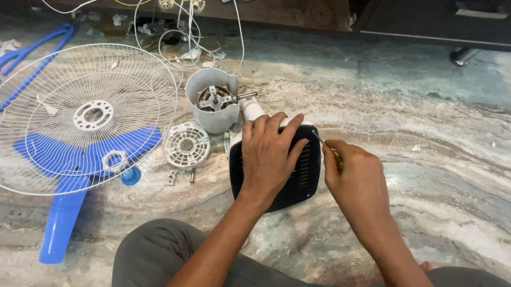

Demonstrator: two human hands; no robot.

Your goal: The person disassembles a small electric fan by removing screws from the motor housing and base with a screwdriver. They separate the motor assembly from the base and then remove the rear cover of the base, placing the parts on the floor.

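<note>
Two hands (pixel 270 153) on black base (pixel 297 191)

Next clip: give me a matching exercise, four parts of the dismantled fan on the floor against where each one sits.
Things:
1. wire guard
2. blue blade
3. dark vented cover
4. screwdriver

Places:
A. under the left hand
B. in the right hand, tip at the cover's upper right corner
C. flat on the floor at far left, lying over the blade
D. beneath the wire guard, one vane pointing toward the person

Pairs: 1-C, 2-D, 3-A, 4-B
</note>
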